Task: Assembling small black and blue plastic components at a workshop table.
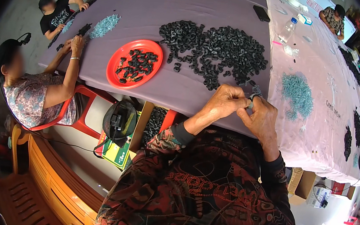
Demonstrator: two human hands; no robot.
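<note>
My left hand [225, 100] and my right hand [260, 116] meet at the near edge of the table, fingertips almost touching. My right fingers pinch a small black part [257, 95]. My left thumb and forefinger are pressed together against it, on something too small to make out. Just beyond my hands lies a large heap of black oval plastic parts [214, 47]. A few small silvery-blue pieces [256, 89] lie beside my fingers, and a bigger pile of such pieces [297, 95] is to the right.
A red plate [112, 65] with black parts stands left on the purple-covered table [146, 15]. Farther off are a phone [261, 14] and a clear bottle [288, 30]. A co-worker [36, 91] sits at the left. An open carton [143, 119] is below the table edge.
</note>
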